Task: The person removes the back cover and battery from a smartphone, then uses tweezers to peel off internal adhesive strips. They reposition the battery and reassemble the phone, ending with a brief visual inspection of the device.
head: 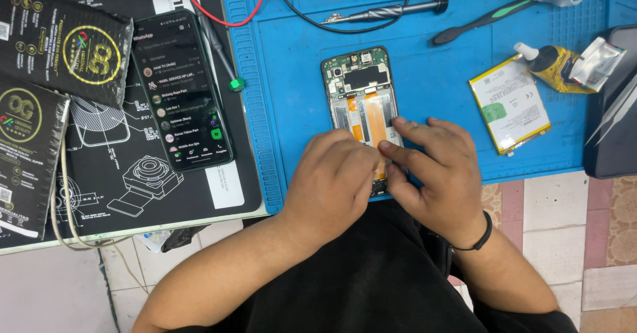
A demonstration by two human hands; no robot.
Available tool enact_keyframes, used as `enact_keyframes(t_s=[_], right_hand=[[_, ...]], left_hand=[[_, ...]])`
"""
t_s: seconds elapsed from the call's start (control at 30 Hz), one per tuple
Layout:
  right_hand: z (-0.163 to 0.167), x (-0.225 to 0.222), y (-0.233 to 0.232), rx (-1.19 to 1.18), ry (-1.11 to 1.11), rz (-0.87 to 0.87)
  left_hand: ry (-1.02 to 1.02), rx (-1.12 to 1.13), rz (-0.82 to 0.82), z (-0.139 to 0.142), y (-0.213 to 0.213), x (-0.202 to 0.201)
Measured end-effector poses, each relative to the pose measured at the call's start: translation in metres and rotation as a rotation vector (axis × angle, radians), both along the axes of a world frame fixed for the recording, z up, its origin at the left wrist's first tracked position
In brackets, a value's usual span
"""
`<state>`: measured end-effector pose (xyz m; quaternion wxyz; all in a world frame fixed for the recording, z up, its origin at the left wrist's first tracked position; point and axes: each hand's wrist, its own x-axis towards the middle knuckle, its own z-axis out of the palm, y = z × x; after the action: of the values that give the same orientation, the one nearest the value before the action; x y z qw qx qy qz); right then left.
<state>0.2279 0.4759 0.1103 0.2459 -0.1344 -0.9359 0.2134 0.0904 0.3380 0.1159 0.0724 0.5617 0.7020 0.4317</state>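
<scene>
- Your two hands meet over the lower half of an opened phone (361, 100) lying back-side up, cover off, on a blue work mat (438, 94); its circuit board and orange flex cables are exposed.
- The phone's long axis runs straight away from you, camera end far, bottom end near and hidden under your hands at the mat's front edge.
- Your right hand (434, 173) comes in from the right, thumb and forefinger pressed together in a pinch at the near end of the orange flex cable (377, 117); whether they grip the cable itself or something small on it cannot be made out.
- Your left hand (332, 180) rests curled over the phone's lower left corner, fingers drawn in and close together, their tips hidden beneath the knuckles; it appears to steady the frame, and whether it holds anything cannot be told.
- The exposed part of the phone lies just beyond both sets of fingertips; the right hand is the nearer to the cable, which runs lengthwise along the phone.
- Well apart to the right lie a loose flat battery (509, 104) and a glue tube (554, 61); beyond the phone lie a slim screwdriver (391, 12) and a black-and-green pry tool (481, 22).
- To the left, off the blue mat, a second phone (182, 90) lies with its screen lit on a dark printed mat.
</scene>
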Motion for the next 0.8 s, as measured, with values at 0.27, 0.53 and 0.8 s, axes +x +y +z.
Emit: enact_keyframes(t_s=[0.27,0.53,0.8], right_hand=[[0.002,-0.001,0.001,-0.020,-0.006,0.010],[0.003,-0.002,-0.001,0.013,-0.028,0.010],[0.002,-0.004,-0.003,0.047,-0.019,-0.004]], left_hand=[[-0.197,0.013,0.172,0.003,-0.008,0.003],[-0.484,-0.011,0.171,0.007,-0.019,0.000],[-0.073,0.050,0.020,0.005,-0.020,0.015]])
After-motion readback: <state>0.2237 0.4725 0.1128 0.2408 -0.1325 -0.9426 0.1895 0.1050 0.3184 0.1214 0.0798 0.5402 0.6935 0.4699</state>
